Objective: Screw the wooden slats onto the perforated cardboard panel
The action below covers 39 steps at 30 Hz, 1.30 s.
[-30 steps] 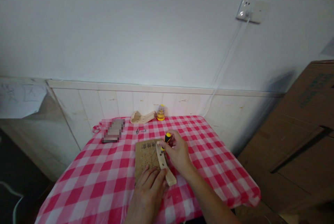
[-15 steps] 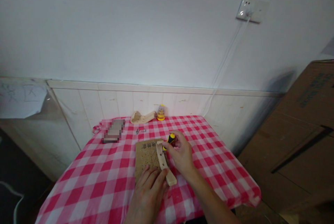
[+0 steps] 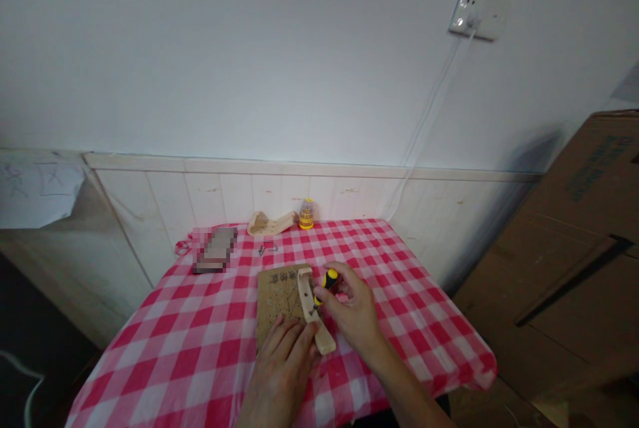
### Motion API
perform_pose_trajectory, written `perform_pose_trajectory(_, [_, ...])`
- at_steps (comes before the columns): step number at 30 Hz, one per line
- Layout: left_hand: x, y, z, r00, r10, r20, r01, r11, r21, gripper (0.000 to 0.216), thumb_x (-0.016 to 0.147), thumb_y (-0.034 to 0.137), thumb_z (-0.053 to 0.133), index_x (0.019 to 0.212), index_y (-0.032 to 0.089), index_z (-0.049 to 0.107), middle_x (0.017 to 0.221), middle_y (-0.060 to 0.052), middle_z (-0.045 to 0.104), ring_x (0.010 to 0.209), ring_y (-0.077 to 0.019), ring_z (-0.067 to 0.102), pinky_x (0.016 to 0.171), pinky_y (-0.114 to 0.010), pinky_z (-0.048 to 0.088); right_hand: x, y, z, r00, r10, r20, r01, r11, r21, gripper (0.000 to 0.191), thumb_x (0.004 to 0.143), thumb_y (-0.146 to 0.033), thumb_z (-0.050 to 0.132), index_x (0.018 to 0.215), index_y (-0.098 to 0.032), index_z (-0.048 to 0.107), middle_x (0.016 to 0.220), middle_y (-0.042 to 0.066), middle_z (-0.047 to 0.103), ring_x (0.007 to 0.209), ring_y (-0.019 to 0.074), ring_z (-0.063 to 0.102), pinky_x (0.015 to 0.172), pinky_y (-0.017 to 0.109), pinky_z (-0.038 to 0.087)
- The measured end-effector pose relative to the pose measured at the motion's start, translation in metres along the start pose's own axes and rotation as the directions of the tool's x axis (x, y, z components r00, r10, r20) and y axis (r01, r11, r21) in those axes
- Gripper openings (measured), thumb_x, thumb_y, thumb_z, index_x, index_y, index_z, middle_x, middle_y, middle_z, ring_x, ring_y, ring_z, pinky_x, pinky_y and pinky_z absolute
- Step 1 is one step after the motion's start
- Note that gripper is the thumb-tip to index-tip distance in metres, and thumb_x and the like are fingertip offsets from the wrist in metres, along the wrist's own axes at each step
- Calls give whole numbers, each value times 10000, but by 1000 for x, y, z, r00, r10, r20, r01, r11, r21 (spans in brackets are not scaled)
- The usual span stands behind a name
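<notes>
Hands apart. Left hand (image 3: 287, 355) lies over the cardboard-brown board (image 3: 274, 293), fingertips at the curved wooden piece (image 3: 307, 304), probably to steady it; thumb hidden, can't tell if gripping. Right hand (image 3: 355, 308) pinches yellow-black screwdriver (image 3: 327, 282), slanted so the tip meets the piece near a hole. Beyond the hands on the checked worktop (image 3: 399, 321): small metal parts (image 3: 268, 248), second wooden piece (image 3: 272, 224), yellow-based container (image 3: 306, 216); pixelated slab (image 3: 216, 250) beyond left. Nothing blocks the screwdriver.
</notes>
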<state>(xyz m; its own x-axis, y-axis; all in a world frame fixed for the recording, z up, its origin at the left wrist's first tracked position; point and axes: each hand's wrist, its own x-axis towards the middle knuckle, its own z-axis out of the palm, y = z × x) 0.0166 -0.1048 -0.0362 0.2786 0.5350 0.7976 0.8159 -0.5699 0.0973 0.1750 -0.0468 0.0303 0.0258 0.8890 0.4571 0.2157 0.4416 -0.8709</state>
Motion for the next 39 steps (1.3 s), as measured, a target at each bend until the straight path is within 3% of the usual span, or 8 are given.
perform_pose_trajectory(5, [5,0,-4,999,31,-14,-31,999,11,384,1103,277,319,1161,205,692,1003,-68,792,929,-208,763,869,-398,657,-1,-2,-4,997,19,69,-18,1000,-20,406,807,-208,703,1208,-266,733,1047,42,783,844,206,732,786,339,611])
perform_pose_trajectory(8, [5,-1,-4,999,24,-23,-24,1000,-3,374,1103,294,329,1166,205,687,1000,-67,792,935,-213,760,860,-401,659,0,-3,-3,995,34,90,-31,999,-30,377,799,-211,712,1172,-258,736,997,32,776,819,201,723,750,324,597])
perform_pose_trajectory(13, [2,0,0,1000,-6,-2,6,999,-48,346,1096,260,348,1193,196,673,996,-59,785,946,-216,752,907,-454,648,0,-4,3,999,41,18,-40,998,-53,209,771,-222,745,977,-226,712,831,3,731,726,182,680,667,285,557])
perform_pose_trajectory(17, [0,0,1,1000,-13,-8,12,999,-44,361,1095,273,348,1186,197,689,1016,-77,781,959,-218,750,913,-439,647,-1,-6,6,998,48,-38,-51,995,-86,178,757,-233,761,911,-225,672,767,-12,701,664,171,648,619,274,535])
perform_pose_trajectory(29, [-4,2,1,997,-61,44,65,995,-81,337,1088,303,384,1254,206,662,1066,-79,773,1014,-232,746,948,-473,640,-1,-4,8,997,40,-63,-45,996,-79,208,743,-275,787,876,-232,633,755,-19,685,627,165,620,583,272,515])
perform_pose_trajectory(39, [0,1,0,1000,-23,-15,22,997,-76,325,1089,264,376,1180,203,682,1018,-65,783,961,-212,755,913,-422,648,4,-3,7,994,-15,-112,10,999,-51,141,811,-308,728,897,-223,656,806,10,700,731,183,662,675,289,560])
